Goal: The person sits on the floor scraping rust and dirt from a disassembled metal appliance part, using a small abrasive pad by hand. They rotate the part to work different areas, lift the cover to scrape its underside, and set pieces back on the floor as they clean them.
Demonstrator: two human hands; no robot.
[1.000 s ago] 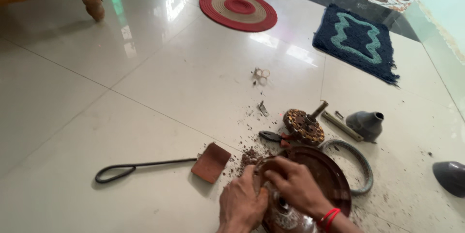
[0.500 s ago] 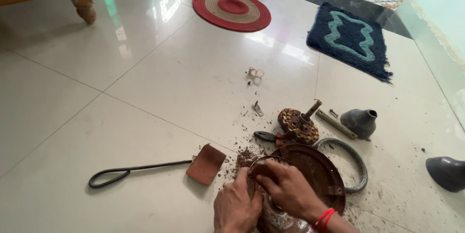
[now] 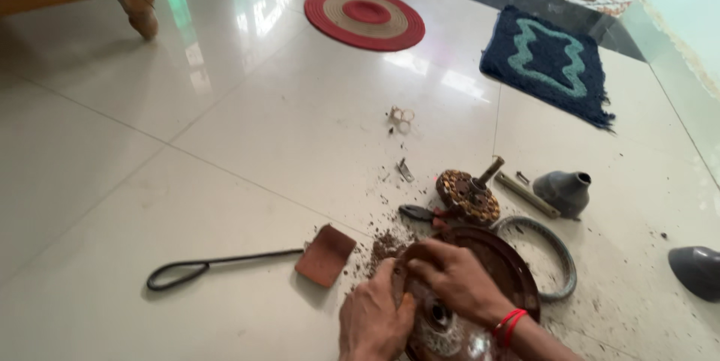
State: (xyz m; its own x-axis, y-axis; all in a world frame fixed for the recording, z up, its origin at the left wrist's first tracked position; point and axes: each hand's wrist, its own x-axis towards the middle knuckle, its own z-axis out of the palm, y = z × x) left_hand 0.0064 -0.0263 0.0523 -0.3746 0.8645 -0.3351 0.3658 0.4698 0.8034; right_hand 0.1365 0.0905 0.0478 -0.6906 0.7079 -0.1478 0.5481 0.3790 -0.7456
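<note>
A round brown motor housing (image 3: 504, 262) lies on the white tiled floor at the bottom of the head view. My left hand (image 3: 373, 320) grips its near left rim. My right hand (image 3: 455, 278), with red bands at the wrist, reaches across the housing and presses on its left edge, fingers curled. A shiny metal hub (image 3: 442, 323) shows between my two hands. Brown dirt (image 3: 382, 245) is scattered just left of the housing.
A wound copper stator on a shaft (image 3: 469, 194), pliers (image 3: 417, 213), a grey rubber ring (image 3: 559, 252), a metal bar (image 3: 527, 194) and a grey cone cover (image 3: 564, 191) lie behind the housing. A scraper with a long loop handle (image 3: 247, 260) lies to the left. Two mats (image 3: 364, 17) (image 3: 549, 62) lie farther off.
The view has shifted slightly. My hands stay on the housing's left rim, with the right hand's fingers working a little further over the edge.
</note>
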